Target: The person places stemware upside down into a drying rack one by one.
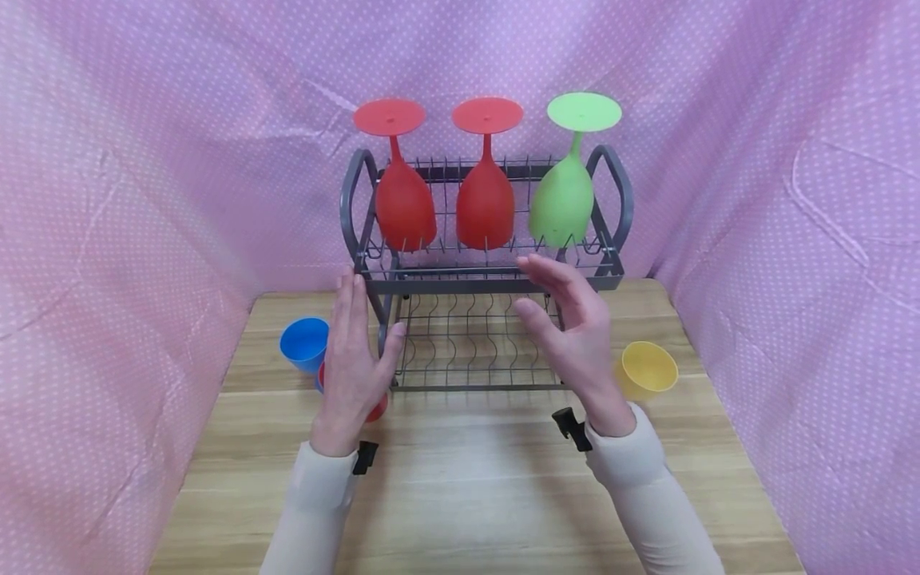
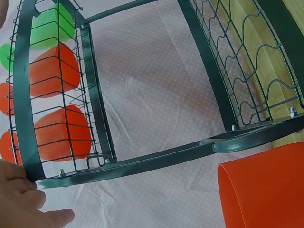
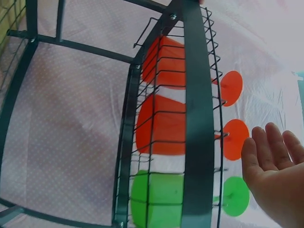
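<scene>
A dark two-tier dish rack [image 1: 446,285] stands against the back cloth. Upside down on its top tier are a red plastic goblet [image 1: 406,204], a second red goblet [image 1: 485,208] and a light green goblet [image 1: 564,200], feet upward. My left hand [image 1: 350,367], fingers straight and thumb spread, is at the rack's left front corner; its fingertips overlap the frame's end in the left wrist view. My right hand [image 1: 575,335] holds nothing, its fingers loosely bent and apart from the thumb, in front of the rack's right side below the green goblet.
A blue cup [image 1: 305,342] stands left of the rack. Partly hidden behind my left hand is a red cup [image 2: 266,190]. To the right, beside my right wrist, sits a yellow cup [image 1: 650,367]. Pink dotted cloth [image 1: 144,200] encloses the wooden table [image 1: 460,479] on three sides.
</scene>
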Motion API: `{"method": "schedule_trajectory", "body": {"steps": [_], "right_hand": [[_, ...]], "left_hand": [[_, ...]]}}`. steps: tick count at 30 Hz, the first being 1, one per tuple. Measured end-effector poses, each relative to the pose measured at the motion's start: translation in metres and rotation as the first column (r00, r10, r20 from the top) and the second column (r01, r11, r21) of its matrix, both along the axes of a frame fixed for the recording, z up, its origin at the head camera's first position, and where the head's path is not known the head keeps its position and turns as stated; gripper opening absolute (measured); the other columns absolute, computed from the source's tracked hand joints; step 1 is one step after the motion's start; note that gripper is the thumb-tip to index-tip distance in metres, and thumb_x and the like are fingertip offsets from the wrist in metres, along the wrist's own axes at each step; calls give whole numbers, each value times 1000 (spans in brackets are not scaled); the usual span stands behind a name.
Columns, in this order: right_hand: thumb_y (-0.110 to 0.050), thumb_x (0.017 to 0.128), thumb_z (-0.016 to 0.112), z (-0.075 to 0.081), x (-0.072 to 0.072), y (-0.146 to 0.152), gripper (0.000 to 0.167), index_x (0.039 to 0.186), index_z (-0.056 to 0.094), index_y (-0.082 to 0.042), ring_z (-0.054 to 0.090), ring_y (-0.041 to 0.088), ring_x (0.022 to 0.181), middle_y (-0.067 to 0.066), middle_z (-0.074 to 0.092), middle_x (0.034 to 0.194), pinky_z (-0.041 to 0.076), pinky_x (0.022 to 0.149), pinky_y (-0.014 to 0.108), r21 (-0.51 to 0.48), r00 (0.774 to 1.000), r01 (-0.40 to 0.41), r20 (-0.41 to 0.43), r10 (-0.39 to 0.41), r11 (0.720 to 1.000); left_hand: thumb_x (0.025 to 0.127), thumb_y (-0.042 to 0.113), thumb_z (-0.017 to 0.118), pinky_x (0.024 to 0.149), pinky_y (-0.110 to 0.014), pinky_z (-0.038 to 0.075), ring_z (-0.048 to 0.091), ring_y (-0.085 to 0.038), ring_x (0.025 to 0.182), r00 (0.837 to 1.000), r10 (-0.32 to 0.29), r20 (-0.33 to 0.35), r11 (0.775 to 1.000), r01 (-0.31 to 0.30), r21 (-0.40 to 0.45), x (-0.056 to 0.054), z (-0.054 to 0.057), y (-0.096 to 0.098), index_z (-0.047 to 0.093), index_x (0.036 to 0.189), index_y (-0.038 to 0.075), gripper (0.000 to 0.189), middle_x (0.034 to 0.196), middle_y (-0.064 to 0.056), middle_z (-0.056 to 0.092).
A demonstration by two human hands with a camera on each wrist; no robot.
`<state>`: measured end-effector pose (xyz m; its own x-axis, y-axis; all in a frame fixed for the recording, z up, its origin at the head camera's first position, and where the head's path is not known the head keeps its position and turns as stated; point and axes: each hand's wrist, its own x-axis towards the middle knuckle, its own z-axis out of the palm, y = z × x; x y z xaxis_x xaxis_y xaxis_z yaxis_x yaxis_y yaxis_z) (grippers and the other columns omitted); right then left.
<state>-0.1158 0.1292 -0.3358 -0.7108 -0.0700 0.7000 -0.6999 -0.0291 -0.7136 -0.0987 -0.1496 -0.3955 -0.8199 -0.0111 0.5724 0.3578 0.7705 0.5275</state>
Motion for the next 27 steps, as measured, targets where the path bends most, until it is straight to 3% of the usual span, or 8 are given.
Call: {"method": "schedule_trajectory", "body": {"steps": [5, 9, 13, 17, 22, 27], "right_hand": [[-24, 96, 76, -11, 7, 12, 51, 131, 60, 11, 62, 29, 126, 17, 68, 131, 45, 113, 42, -22, 999, 40, 24, -39, 999], [-6, 94, 73, -19, 12, 22, 42, 132, 61, 9, 61, 29, 128, 18, 67, 133, 44, 114, 41, -3, 997, 55, 46, -55, 998], [10, 90, 70, -28, 16, 34, 45, 134, 61, 9, 59, 29, 130, 19, 66, 135, 41, 115, 40, 11, 995, 60, 75, -61, 998], [14, 87, 68, -38, 20, 51, 48, 135, 61, 8, 58, 26, 131, 15, 66, 137, 40, 116, 37, 31, 990, 101, 98, -104, 994], [20, 83, 67, -49, 22, 74, 51, 133, 61, 9, 59, 24, 130, 15, 67, 136, 41, 115, 33, 55, 981, 166, 93, -171, 985], [23, 81, 67, -60, 22, 96, 53, 132, 61, 11, 60, 23, 129, 16, 67, 134, 42, 113, 31, 77, 969, 222, 90, -228, 972]], "left_hand": [[97, 36, 64, 123, -61, 20, 15, -34, 158, 1000, -5, -3, 1000, 5, -3, 0, 0, 0, 22, 164, 5, 85, 172, -13, 16], [97, 36, 65, 122, -62, 22, 16, -33, 158, 1000, -1, -6, 1000, 1, -3, 0, 0, 0, 22, 165, 6, 86, 172, -13, 17], [97, 36, 64, 123, -61, 21, 17, -34, 158, 1000, -10, -29, 1000, 10, -2, -1, -2, -1, 23, 164, 4, 84, 171, -17, 20], [99, 40, 60, 124, -59, 19, 17, -34, 158, 999, -26, -47, 1000, 25, -3, -3, -2, -1, 24, 164, 3, 82, 171, -17, 20], [101, 49, 55, 124, -59, 19, 15, -32, 158, 1000, -20, -23, 1000, 20, -4, -2, -2, -2, 22, 165, 5, 84, 172, -13, 17], [101, 49, 55, 124, -59, 19, 15, -31, 159, 1000, -20, -15, 1000, 20, 4, -1, -1, -3, 22, 165, 5, 83, 172, -13, 17]]}}
